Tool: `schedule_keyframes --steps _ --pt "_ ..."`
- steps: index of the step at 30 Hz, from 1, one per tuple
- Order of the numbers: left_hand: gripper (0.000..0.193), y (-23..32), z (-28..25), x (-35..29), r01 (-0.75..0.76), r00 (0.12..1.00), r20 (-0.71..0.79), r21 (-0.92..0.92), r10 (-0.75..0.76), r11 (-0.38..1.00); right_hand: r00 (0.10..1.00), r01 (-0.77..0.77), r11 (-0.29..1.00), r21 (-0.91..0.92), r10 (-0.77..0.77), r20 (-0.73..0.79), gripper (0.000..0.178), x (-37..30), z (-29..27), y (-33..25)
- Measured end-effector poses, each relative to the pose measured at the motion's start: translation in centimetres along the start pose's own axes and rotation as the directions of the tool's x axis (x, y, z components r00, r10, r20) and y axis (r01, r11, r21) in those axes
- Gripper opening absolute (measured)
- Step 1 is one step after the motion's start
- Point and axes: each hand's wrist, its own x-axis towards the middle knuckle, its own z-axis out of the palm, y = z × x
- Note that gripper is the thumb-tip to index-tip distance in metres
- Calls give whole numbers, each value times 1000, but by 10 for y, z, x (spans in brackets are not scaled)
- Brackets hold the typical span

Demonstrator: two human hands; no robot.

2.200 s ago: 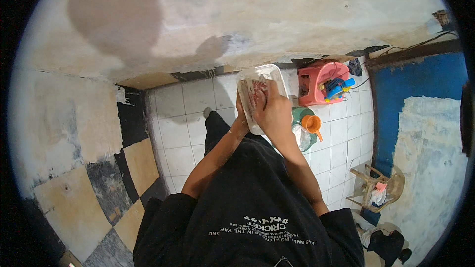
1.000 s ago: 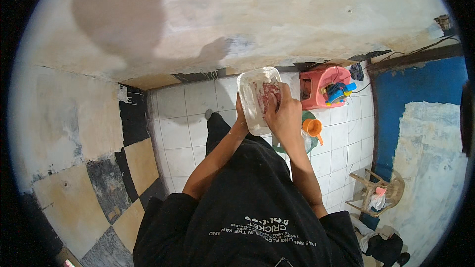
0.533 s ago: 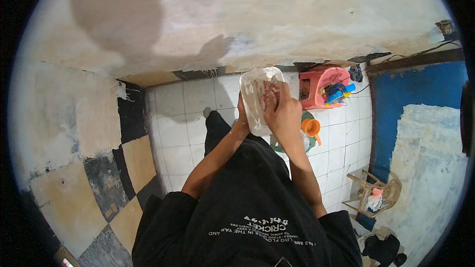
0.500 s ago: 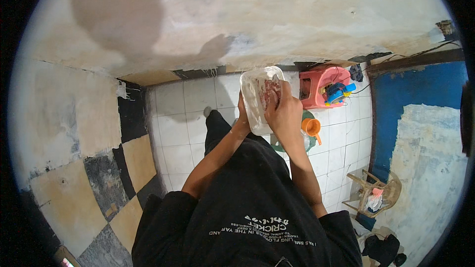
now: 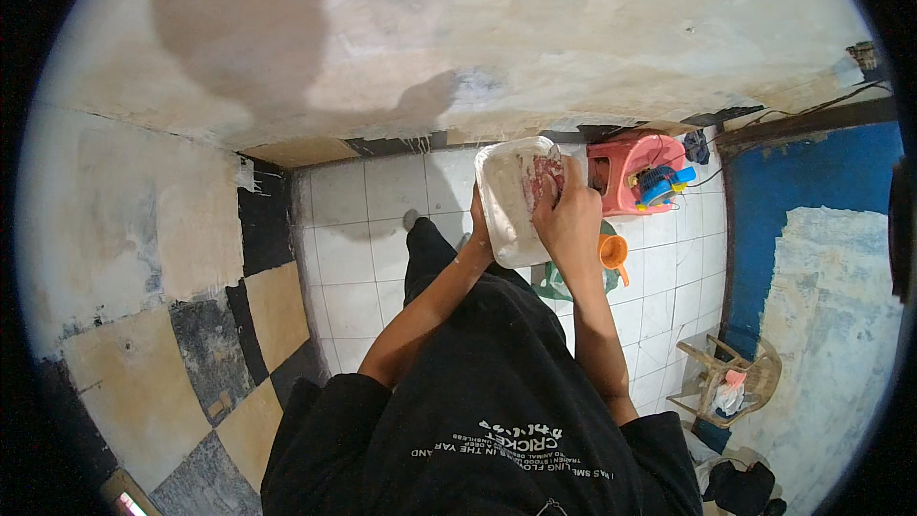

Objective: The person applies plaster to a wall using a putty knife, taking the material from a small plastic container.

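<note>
A whitish, oblong plastic tub (image 5: 506,223) smeared inside with white paste is held in front of my body. My left hand (image 5: 480,226) grips its left side, the fingers partly hidden beneath it. Inside the tub's far right part, my right hand (image 5: 570,212) is closed on a flat red spreader (image 5: 541,170), blotched with white. The hand hides some of the spreader, so its full shape cannot be made out. Paste coats the tub's walls and floor thinly.
Ahead stands a wall (image 5: 573,48) patched with pale coating. A pink plastic stool (image 5: 623,172) bears a blue-and-yellow device (image 5: 659,186). Nearer are an orange dipper (image 5: 613,250) and a green bag (image 5: 554,284). A small worn chair (image 5: 764,373) stands by the blue door (image 5: 812,167).
The view has shifted slightly, so everything appears a little further right. Both hands keep their hold; the red spreader has moved slightly within the tub, toward its right side.
</note>
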Motion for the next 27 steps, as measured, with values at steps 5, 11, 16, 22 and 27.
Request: schedule_keyframes --steps 5,11,16,22,27 --pt "67 -1 -3 0 57 990 136 -100 -43 993 995 99 991 93 -98 -12 21 -5 9 13" --pt "64 -1 7 -1 56 994 98 -67 -49 996 998 -13 998 55 16 -65 23 3 -5 12" --pt "70 -5 0 3 40 992 125 -16 -37 999 998 61 991 120 -57 -35 26 0 -4 7" --pt "67 -6 10 1 16 996 81 74 -22 997 998 -39 999 -3 39 -46 20 6 -13 8" --pt "68 -6 9 2 64 987 148 -36 -58 997 1000 -18 999 41 17 13 19 5 -7 10"
